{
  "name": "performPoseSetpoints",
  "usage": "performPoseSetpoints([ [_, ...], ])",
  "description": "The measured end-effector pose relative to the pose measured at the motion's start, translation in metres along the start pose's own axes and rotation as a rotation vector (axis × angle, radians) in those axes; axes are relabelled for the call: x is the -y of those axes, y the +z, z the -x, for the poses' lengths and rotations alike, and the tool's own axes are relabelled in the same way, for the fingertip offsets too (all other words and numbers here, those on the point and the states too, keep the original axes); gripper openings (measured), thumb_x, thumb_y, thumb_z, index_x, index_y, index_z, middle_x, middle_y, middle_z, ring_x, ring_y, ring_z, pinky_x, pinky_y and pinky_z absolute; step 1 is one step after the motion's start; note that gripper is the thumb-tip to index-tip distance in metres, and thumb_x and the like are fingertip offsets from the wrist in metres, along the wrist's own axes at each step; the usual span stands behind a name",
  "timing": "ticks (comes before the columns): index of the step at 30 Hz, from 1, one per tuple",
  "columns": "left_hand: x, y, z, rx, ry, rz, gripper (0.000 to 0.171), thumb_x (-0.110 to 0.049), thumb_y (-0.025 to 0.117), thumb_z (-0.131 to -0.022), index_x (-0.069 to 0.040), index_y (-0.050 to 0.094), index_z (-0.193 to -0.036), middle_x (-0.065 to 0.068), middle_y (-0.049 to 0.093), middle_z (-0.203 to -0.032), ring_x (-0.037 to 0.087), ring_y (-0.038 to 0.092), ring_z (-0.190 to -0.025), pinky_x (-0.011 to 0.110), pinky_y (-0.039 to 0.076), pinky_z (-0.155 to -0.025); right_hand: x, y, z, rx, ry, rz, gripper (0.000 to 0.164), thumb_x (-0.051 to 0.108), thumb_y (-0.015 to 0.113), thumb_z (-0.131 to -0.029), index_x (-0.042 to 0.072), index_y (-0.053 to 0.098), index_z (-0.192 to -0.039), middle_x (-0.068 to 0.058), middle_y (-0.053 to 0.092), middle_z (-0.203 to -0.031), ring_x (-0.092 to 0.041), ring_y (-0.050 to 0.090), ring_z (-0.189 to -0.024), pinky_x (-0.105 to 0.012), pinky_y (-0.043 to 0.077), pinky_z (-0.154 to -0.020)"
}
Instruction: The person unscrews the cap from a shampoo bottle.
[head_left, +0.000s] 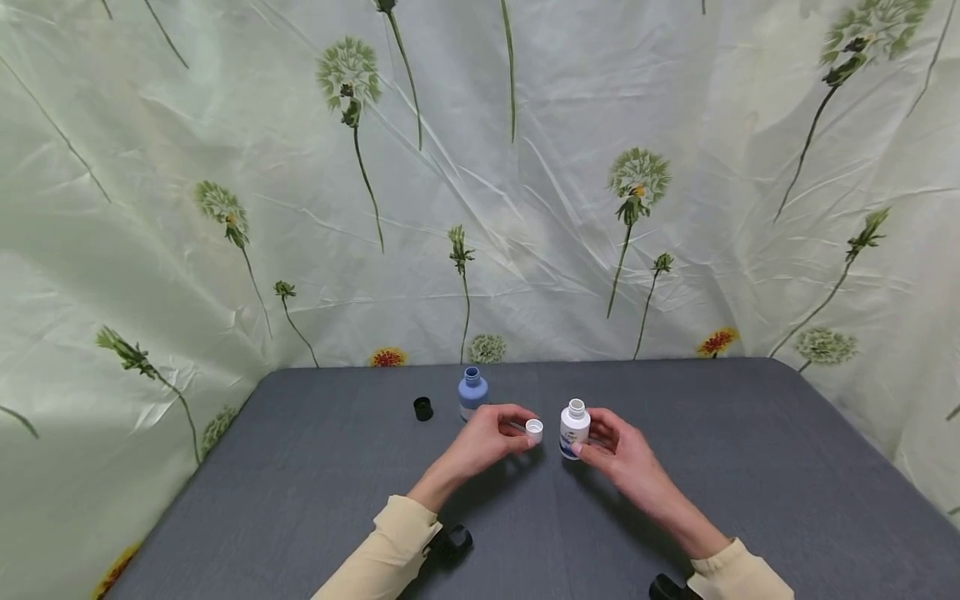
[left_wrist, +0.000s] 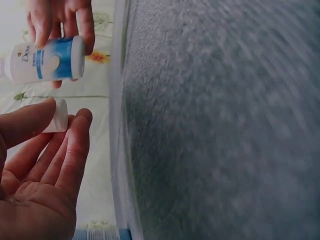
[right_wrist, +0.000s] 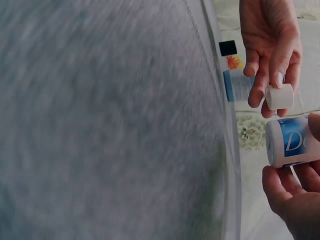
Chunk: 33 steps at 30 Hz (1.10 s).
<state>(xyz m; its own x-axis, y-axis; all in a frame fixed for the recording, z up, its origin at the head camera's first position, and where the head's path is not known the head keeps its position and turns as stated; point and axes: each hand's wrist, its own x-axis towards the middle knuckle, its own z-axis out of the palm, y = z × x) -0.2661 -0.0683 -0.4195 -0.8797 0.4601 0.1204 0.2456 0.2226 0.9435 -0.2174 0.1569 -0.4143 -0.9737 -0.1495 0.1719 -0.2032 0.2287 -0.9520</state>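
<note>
Between thumb and fingertips my left hand (head_left: 483, 437) pinches a small white bottle cap (head_left: 533, 430), its hollow side facing up. My right hand (head_left: 628, 460) grips a white Dove bottle (head_left: 574, 433) by its side, upright, with its neck uncovered. A short gap separates cap and bottle, both held above the table. The left wrist view gives the bottle's blue-and-white label (left_wrist: 55, 59) and the cap (left_wrist: 60, 116) under the thumb. Past my left hand stands a blue bottle (head_left: 472, 390), also uncapped, its lower part partly hidden by that hand.
A black cap (head_left: 423, 408) lies on the dark grey table (head_left: 315, 483), left of the blue bottle. Behind the table's far edge hangs a pale curtain (head_left: 540, 217) printed with flowers. Black wrist-worn gear (head_left: 452, 543) sticks out beneath the left sleeve.
</note>
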Motion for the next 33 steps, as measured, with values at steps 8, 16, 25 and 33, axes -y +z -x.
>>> performPoseSetpoints([
  [8,0.0,0.007,-0.012,0.009,-0.036,-0.037,0.024,-0.001,0.073,-0.085,0.001,0.07,-0.109,0.008,0.071,-0.096,0.014,0.068,-0.082,0.03,0.056,-0.068,-0.007,-0.014,-0.003,-0.016,-0.023,0.036,0.047,0.002,0.071,-0.089,-0.008,0.05,-0.131,-0.027,0.059,-0.126,-0.035,0.06,-0.114,-0.026,0.05,-0.085],
  [16,0.003,0.01,-0.026,-0.012,-0.052,-0.024,0.024,0.003,0.074,-0.083,0.002,0.07,-0.107,0.01,0.072,-0.094,0.012,0.067,-0.082,0.03,0.056,-0.068,-0.013,-0.03,-0.01,-0.058,-0.014,0.125,0.049,0.003,0.07,-0.091,-0.009,0.048,-0.132,-0.029,0.057,-0.128,-0.039,0.058,-0.117,-0.035,0.051,-0.09],
  [25,0.004,0.013,-0.038,0.014,-0.086,0.034,0.025,0.007,0.072,-0.083,0.007,0.068,-0.107,0.015,0.071,-0.095,0.014,0.067,-0.078,0.034,0.057,-0.069,-0.017,-0.049,-0.016,-0.043,0.015,0.155,0.051,0.005,0.067,-0.093,-0.011,0.044,-0.135,-0.033,0.053,-0.132,-0.043,0.055,-0.12,-0.041,0.05,-0.092],
  [33,0.004,0.015,-0.054,0.025,-0.107,-0.046,0.024,0.009,0.073,-0.081,0.005,0.071,-0.105,0.014,0.072,-0.094,0.011,0.064,-0.075,0.035,0.056,-0.068,-0.025,-0.064,-0.021,-0.026,0.017,0.136,0.051,0.004,0.065,-0.094,-0.014,0.041,-0.135,-0.035,0.051,-0.134,-0.043,0.053,-0.122,-0.03,0.051,-0.089],
])
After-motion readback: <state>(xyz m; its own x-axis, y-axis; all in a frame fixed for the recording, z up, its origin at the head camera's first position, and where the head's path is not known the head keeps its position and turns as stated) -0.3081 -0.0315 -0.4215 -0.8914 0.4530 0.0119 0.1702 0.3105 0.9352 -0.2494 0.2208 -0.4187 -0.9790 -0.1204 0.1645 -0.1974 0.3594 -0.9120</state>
